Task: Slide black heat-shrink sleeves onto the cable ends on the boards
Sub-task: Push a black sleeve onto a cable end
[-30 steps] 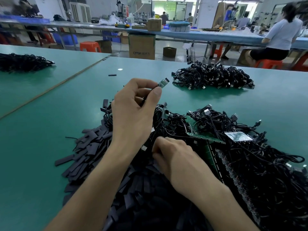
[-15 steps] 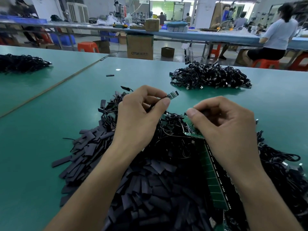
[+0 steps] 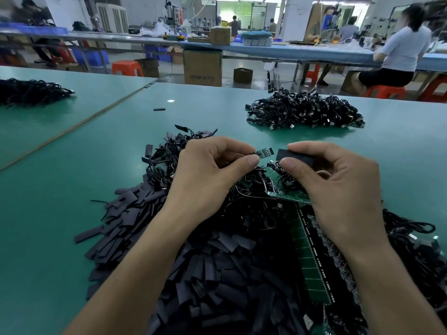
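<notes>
1. Two hands work above the green table [image 3: 72, 189]: the left hand [image 3: 212, 175] pinches a small board [image 3: 264, 152] by one end, and the right hand [image 3: 338, 189] pinches a black sleeve [image 3: 294, 154]
2. The sleeve lies just right of the board, not touching it; both long axes run roughly left-right, nearly in line
3. A leftward slide by the right hand looks next
4. The sleeve is matt, short and flattened; the sleeve pile [image 3: 217, 274] lies below the board

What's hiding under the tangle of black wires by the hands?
Green boards poke out from beneath the wires. Whatever lies deeper is covered by the tangle.
</notes>
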Tool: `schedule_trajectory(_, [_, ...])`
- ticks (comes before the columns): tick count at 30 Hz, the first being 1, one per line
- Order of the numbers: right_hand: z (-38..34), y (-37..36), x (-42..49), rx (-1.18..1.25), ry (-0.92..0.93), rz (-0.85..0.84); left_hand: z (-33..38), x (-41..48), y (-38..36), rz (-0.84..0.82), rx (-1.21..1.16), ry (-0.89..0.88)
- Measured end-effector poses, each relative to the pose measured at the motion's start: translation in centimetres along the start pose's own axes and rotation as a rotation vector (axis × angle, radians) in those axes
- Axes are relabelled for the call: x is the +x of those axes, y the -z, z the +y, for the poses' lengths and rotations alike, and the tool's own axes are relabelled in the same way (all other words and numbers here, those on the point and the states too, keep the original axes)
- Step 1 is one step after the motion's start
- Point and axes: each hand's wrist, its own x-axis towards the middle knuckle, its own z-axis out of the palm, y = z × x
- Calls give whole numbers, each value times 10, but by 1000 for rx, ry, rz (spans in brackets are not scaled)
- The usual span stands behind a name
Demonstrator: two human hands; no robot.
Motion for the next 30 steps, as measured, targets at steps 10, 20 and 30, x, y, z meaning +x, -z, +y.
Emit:
schedule_trajectory(10, [5,0,-1,12,47,35,3,-1,-1,-38,-17,-19])
schedule_trajectory(20, [10,-4,-2,46,44,42,3,0,1,-78,-4,-13])
schedule_trajectory(30, [16,1,1,132,30,-73,0,2,2,-105,-9,-24])
